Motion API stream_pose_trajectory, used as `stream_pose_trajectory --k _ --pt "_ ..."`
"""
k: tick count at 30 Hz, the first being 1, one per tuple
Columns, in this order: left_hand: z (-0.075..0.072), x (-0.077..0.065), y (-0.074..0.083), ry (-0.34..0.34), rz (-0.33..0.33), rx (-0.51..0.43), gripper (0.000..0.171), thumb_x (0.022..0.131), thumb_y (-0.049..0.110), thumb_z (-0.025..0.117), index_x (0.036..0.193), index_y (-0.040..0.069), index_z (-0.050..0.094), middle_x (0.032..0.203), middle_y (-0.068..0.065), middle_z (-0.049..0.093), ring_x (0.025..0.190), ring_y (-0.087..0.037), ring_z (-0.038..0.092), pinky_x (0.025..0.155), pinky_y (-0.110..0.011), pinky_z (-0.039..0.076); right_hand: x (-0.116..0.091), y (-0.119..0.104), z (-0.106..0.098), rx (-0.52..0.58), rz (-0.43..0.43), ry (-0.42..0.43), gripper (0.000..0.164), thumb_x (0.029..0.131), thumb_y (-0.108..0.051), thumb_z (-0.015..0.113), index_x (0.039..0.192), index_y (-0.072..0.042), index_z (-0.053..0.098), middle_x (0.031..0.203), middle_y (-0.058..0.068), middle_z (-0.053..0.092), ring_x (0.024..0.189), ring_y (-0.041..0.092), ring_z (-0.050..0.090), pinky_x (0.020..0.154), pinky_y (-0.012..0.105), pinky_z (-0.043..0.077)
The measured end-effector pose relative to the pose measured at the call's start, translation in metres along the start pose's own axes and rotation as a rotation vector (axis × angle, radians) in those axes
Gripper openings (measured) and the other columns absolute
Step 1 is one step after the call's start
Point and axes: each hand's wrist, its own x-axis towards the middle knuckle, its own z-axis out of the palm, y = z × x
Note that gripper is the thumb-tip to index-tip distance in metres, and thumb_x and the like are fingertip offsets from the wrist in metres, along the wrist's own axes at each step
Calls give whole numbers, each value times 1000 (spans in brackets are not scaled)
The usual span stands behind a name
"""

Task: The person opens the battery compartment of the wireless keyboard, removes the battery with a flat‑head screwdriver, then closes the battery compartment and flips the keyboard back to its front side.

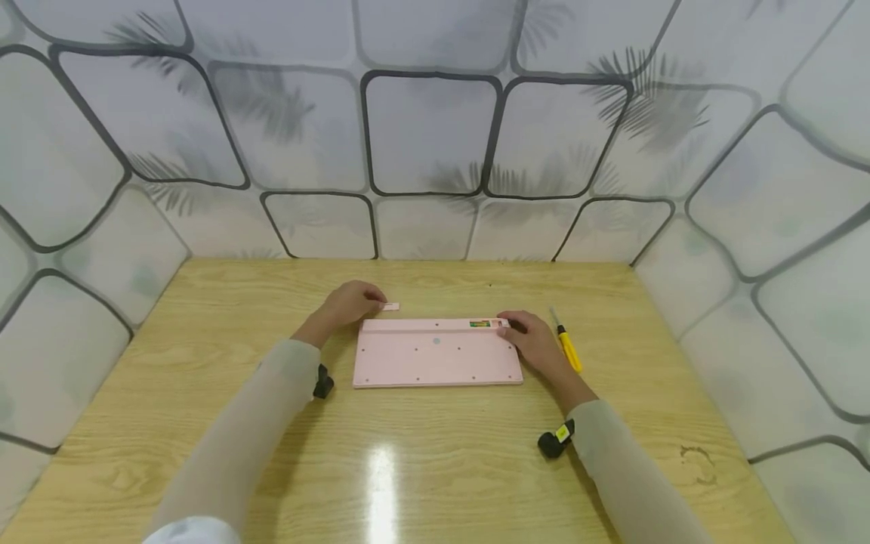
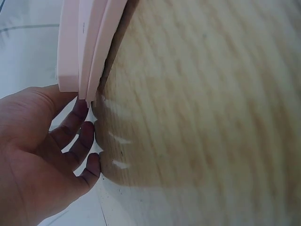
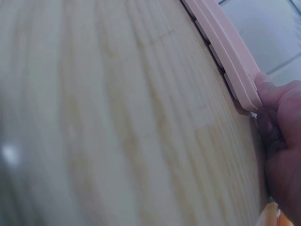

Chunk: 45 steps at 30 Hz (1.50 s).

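A pink keyboard [image 1: 435,363] lies face down on the table, its screw-dotted underside up. Near its far right corner the battery compartment is uncovered, and a green battery [image 1: 479,324] shows inside. My left hand [image 1: 353,301], just beyond the far left corner, pinches the end of a small pale battery cover [image 1: 390,307] low over the table. In the left wrist view the keyboard's edge hides that thumb's tip and the cover. My right hand [image 1: 537,344] grips the keyboard's far right corner, its thumb [image 3: 267,89] on the upper side and the other fingers curled by the edge.
A screwdriver [image 1: 569,349] with a yellow handle lies right of the keyboard, beside my right hand. The wooden table [image 1: 435,468] ends at a patterned wall covering [image 1: 421,227] at the back and sides.
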Motion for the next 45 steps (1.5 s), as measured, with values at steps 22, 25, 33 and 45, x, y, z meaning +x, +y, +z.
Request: stream_pose_trajectory --k 22,25,33,45 --pt "29 -2 77 22 192 -137 34 102 26 61 131 8 67 119 -9 68 100 -23 59 85 -38 49 1 0 1 10 11 1 36 102 -21 62 135 -9 62 142 18 56 135 35 50 112 52 40" --pt "38 -2 87 0 189 -158 35 101 26 62 131 10 67 119 -7 68 96 -21 58 81 -36 49 2 1 2 -4 20 -6 36 102 -23 62 136 -9 62 142 16 56 136 34 50 112 51 40" --pt "65 3 107 -67 201 -190 35 100 29 64 132 13 67 122 -5 67 96 -17 59 76 -31 50 2 3 2 1 28 2 36 102 -24 62 136 -10 62 141 15 57 133 34 51 111 52 40" --pt "86 18 112 -37 192 -122 33 96 28 70 127 15 70 120 -4 70 112 -21 63 99 -40 49 3 6 0 8 23 -14 36 102 -24 62 136 -10 62 141 15 57 132 33 52 110 52 41"
